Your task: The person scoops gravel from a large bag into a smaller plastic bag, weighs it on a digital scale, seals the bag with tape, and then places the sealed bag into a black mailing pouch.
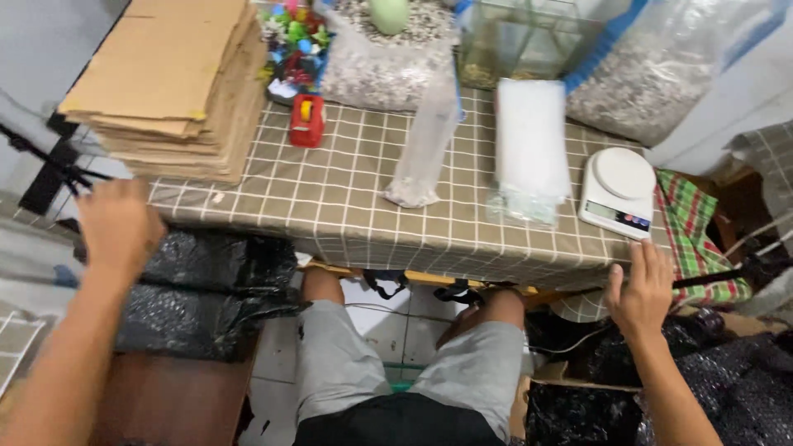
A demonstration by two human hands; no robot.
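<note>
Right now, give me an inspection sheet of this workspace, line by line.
Surface: table under an olive checked cloth, front edge at the seated person's knees.
Job's things: white round-topped kitchen scale at the right corner; white stack of plastic bags beside it; tall clear bag of pale gravel standing mid-table.
Clutter: stack of flat brown cardboard at left; small red tape dispenser; big clear sacks of gravel at the back; glass tank.
Grippers: left hand raised off the table's left edge, empty; right hand open at the table edge below the scale.
Cables: black cord by the right hand.
Surroundings: black bubble-wrap bundles under the table, white tiled floor.
</note>
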